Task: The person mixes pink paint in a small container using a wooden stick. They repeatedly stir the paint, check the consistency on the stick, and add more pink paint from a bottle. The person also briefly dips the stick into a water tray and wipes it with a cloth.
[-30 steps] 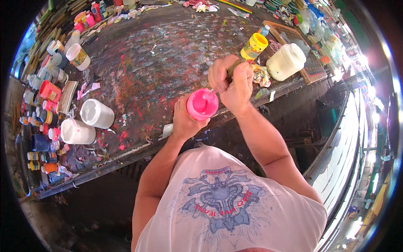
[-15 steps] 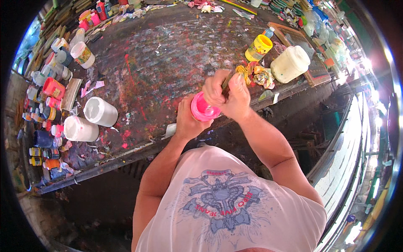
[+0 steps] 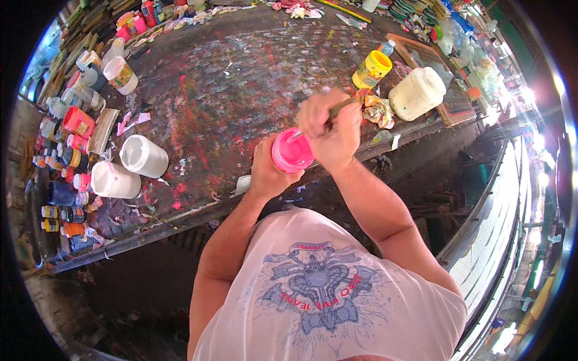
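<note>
An open jar of bright pink paint (image 3: 291, 155) stands at the near edge of the stained table. My left hand (image 3: 268, 171) is wrapped round its left and near side. Above the jar's right side, my right hand (image 3: 333, 129) is closed on a stirring tool (image 3: 342, 108) with a brownish handle. The tool's thin, pale lower end reaches into the paint; its tip is hidden there. Just beyond my right hand lies a crumpled, paint-smeared rag (image 3: 379, 112). A yellow paint jar (image 3: 372, 70) and a large cream-coloured jar (image 3: 417, 94) are close to it.
Two white tubs (image 3: 144, 157) stand on the left, before many small paint bottles (image 3: 73, 215) crowding that edge. A wooden block (image 3: 103, 130) lies near them. At the far right is a framed screen (image 3: 436, 75). Scraps and rags (image 3: 295, 8) line the far edge.
My right hand has shifted slightly with the stirring tool, its handle now leaning further right. More of the pink paint shows. My left hand stays round the jar.
</note>
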The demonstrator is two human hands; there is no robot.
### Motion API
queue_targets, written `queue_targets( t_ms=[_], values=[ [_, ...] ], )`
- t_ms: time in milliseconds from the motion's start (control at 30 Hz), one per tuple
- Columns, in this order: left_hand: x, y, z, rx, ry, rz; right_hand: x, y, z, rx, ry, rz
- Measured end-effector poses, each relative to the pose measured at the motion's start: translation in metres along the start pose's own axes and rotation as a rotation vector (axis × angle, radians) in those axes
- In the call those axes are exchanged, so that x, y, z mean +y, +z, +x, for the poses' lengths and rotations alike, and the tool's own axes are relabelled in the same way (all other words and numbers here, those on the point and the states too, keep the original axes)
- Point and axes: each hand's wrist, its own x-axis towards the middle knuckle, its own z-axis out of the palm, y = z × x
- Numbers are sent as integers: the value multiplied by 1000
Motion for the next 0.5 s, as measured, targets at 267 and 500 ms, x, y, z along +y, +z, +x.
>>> queue_targets(
  t_ms=[267, 500],
  values=[
    [-2, -2, 1, -1, -6, -6, -6, -9, 5, -30, 30, -1],
    [-6, -3, -2, -20, 11, 65, -29, -8, 18, -97, 15, 8]
  ],
)
